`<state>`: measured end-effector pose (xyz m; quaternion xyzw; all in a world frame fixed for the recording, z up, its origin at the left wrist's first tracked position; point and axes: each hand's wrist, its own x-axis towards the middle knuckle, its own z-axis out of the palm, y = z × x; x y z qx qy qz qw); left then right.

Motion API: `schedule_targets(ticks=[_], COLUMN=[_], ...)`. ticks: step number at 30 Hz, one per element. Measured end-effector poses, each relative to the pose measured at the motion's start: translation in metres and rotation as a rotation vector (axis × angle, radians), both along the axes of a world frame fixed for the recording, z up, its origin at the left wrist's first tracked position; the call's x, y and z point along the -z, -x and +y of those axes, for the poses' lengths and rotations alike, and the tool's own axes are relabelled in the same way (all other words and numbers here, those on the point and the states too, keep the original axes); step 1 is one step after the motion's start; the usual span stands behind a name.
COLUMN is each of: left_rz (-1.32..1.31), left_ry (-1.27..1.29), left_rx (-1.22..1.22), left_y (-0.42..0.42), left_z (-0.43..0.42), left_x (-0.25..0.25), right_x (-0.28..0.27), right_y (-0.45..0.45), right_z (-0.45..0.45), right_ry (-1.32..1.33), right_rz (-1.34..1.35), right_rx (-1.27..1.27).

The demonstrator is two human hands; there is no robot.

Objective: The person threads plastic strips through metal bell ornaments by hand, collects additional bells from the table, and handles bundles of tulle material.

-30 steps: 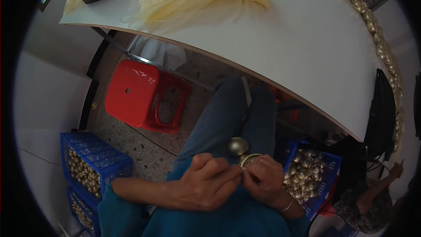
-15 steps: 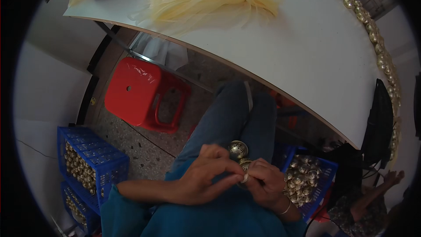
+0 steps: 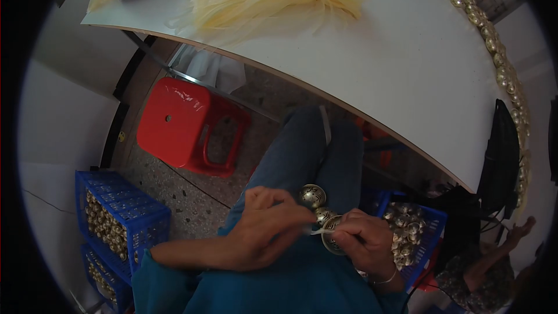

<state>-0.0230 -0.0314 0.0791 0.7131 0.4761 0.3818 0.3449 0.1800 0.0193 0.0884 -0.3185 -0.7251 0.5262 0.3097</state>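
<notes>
The left hand (image 3: 261, 230) reaches in from a teal sleeve (image 3: 165, 282), its forearm nearly level across the person's front, knuckles up, fingers bent and pointing toward the right hand (image 3: 369, 238). Its fingertips are blurred at the near end of a pale strip (image 3: 323, 231), so whether that grip pinches the strip or has let it go, I cannot tell. The right hand is angled inward from the lower right, fingers curled, a thin bracelet (image 3: 383, 281) at the wrist; its grip is clenched on the strip between thumb and forefinger. The strip stretches across the front of the lower gold ball (image 3: 331, 245), which sits against the right fingertips. Just above it are the middle gold ball (image 3: 323, 217) and the upper gold ball (image 3: 313, 196), in a row over the jeans (image 3: 290, 160). Half a second ago the fingertips of both hands met over the lower ball and largely covered it; now a gap has come between the hands, the strip spans it, and more of that ball's round face shows. The right hand has shifted slightly rightward.
</notes>
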Motion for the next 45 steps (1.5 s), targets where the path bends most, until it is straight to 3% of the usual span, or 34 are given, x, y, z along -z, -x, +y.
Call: schedule_targets(ticks=[3, 6, 8, 9, 11, 12, 14, 17, 18, 19, 20, 21, 23, 24, 26, 27, 29, 31, 33, 35, 37, 38, 40, 41, 42, 43, 45], left_rz=[0.010, -0.099, 0.027, 0.034, -0.090, -0.081, -0.346, -0.302, -0.303, -0.112, 0.081, 0.224, 0.421, 0.478, 0.601, 0.604, 0.269, 0.254, 0.241, 0.014, -0.133, -0.209, -0.345, -0.416, -0.487, -0.350, -0.221], left_ry=[-0.140, 0.018, 0.139, 0.127, 0.143, 0.124, 0.379, 0.446, 0.438, 0.353, 0.266, 0.104, -0.127, -0.197, -0.202, -0.213, -0.070, -0.058, -0.050, 0.068, 0.214, 0.319, 0.378, 0.406, 0.435, 0.449, 0.469], left_rx=[0.004, 0.002, 0.290, 0.295, 0.474, 0.487, 0.419, 0.408, 0.412, 0.442, 0.468, 0.258, -0.103, -0.249, -0.216, -0.215, 0.041, 0.000, -0.036, -0.078, -0.101, -0.109, -0.046, -0.013, 0.019, 0.012, 0.005], left_y=[0.004, -0.005, -0.005, -0.003, -0.001, -0.002, -0.007, -0.022, -0.026, -0.028, -0.027, -0.021, -0.011, -0.010, -0.005, -0.003, 0.002, -0.001, -0.005, -0.007, -0.010, -0.011, -0.002, 0.003, 0.006, 0.008, 0.008], left_z=[0.008, 0.011, 0.010, 0.011, 0.010, 0.007, -0.002, 0.012, 0.022, 0.038, 0.056, 0.080, 0.126, 0.143, 0.177, 0.189, 0.207, 0.203, 0.195, 0.180, 0.165, 0.161, 0.156, 0.154, 0.153, 0.147, 0.137], left_x=[-0.002, -0.013, -0.006, -0.005, -0.002, 0.002, 0.010, 0.019, 0.029, 0.044, 0.059, 0.069, 0.092, 0.110, 0.163, 0.187, 0.214, 0.208, 0.202, 0.190, 0.149, 0.133, 0.154, 0.163, 0.160, 0.158, 0.146], right_x=[0.003, 0.004, 0.002, 0.001, 0.004, 0.008, 0.015, 0.024, 0.029, 0.037, 0.056, 0.079, 0.111, 0.126, 0.149, 0.145, 0.132, 0.128, 0.116, 0.126, 0.137, 0.147, 0.159, 0.158, 0.150, 0.148, 0.151], right_y=[0.000, 0.002, 0.000, -0.002, -0.011, -0.017, -0.026, -0.040, -0.047, -0.057, -0.076, -0.103, -0.156, -0.180, -0.211, -0.205, -0.174, -0.129, -0.079, -0.034, 0.011, 0.018, 0.028, 0.028, 0.025, 0.021, 0.014], right_z=[0.003, 0.005, 0.008, 0.005, -0.001, -0.004, -0.008, -0.010, -0.011, -0.013, -0.017, -0.019, -0.019, -0.024, -0.032, -0.030, -0.023, 0.001, 0.035, 0.073, 0.104, 0.111, 0.122, 0.123, 0.119, 0.114, 0.108], right_ry=[-0.043, -0.121, -0.181, -0.157, -0.153, -0.079, -0.018, 0.005, -0.001, -0.006, 0.145, 0.301, 0.166, 0.179, 0.005, 0.000, -0.331, -0.208, -0.004, -0.124, -0.428, -0.428, -0.291, -0.296, -0.138, 0.027, -0.070], right_rz=[-0.034, -0.053, -0.053, -0.049, -0.044, -0.054, -0.066, -0.104, -0.207, -0.306, -0.394, -0.475, -0.643, -0.643, -1.481, -1.475, -1.082, -0.654, -0.406, -0.244, -0.251, -0.249, -0.312, -0.313, -0.241, -0.172, -0.146], right_rx=[-0.015, -0.096, -0.171, -0.208, -0.232, -0.233, -0.222, -0.153, -0.069, 0.014, 0.279, 0.542, 0.751, 0.755, 0.408, 0.417, 0.452, 0.568, 0.500, 0.476, 0.581, 0.575, 0.327, 0.321, 0.307, 0.291, 0.330])
